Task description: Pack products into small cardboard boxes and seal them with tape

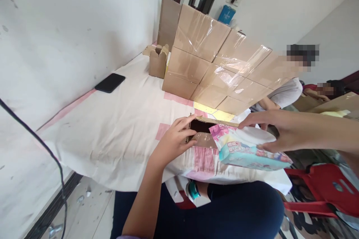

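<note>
My left hand (178, 140) is at the left end of an open cardboard box (206, 140), fingers spread over its edge and holding it. The box lies on the cloth-covered table with a dark opening toward me. In my right hand (276, 130) is a soft plastic pack (252, 157) in pink, white and teal, gripped from above between thumb and fingers. It is tilted at the right of the box and covers part of the opening. Whether its end is inside the box is hard to tell.
Behind the box stands a taped stack of brown cartons (213, 59). A small open carton (157, 61) and a black phone (110, 83) are at the left on the tablecloth (112, 134). Two people sit beyond at the right. A red plastic chair (333, 190) stands at lower right.
</note>
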Demonstrator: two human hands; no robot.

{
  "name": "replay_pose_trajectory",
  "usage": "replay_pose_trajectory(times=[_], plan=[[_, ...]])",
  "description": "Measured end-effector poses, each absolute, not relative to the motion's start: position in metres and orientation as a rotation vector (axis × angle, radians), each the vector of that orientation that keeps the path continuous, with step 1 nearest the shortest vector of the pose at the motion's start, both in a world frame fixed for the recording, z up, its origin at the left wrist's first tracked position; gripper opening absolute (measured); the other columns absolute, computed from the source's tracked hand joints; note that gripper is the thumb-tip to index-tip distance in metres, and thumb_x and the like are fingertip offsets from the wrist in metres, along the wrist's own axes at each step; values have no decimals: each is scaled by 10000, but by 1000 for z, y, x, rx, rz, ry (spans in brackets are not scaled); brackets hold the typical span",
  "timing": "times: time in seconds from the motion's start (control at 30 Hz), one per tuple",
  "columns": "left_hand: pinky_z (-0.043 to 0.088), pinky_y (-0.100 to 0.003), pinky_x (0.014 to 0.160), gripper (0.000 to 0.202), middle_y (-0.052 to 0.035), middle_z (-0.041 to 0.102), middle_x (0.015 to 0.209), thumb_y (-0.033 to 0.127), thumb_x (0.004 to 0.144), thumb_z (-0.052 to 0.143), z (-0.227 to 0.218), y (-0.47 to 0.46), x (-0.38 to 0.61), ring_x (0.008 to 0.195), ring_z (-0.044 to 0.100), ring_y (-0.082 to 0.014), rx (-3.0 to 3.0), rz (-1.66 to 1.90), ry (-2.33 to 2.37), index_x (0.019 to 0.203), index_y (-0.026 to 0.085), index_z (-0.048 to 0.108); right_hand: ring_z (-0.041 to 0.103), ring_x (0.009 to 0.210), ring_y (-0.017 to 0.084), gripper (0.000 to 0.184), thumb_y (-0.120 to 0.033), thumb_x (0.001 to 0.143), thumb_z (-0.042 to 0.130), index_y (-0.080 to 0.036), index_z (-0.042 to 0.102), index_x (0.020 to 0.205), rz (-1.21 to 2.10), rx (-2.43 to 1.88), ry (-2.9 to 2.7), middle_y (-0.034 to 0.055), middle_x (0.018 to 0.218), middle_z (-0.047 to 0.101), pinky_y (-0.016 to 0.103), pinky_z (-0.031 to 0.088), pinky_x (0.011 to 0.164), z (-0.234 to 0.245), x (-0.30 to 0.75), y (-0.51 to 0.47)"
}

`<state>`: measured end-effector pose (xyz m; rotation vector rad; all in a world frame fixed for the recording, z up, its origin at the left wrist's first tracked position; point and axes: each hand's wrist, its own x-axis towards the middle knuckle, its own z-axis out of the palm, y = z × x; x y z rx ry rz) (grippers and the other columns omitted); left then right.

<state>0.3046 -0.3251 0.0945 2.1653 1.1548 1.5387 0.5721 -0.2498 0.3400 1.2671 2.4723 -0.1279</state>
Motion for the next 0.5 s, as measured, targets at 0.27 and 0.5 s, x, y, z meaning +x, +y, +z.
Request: replay_pose_trajectory(times=[0.27,0.5], plan=[[465,-469,1157,99,-120,369,1627,180,963,595,95,-327,303,1479,405,-304,2127,1515,1028,942,192,692,640,1111,294,557,-469,783,735,-297,654,1307,-415,1064,2270,57,1322,655,336,519,856,354,528,-224],[508,-462,1104,92,-107,343,1640,152,921,633,92,-328,300,1408,500,-329,2106,1492,872,900,193,714,655,972,211,447,-368,859,643,-212,633,1278,-501,1121,2371,88,1224,679,309,489,811,362,510,-201]])
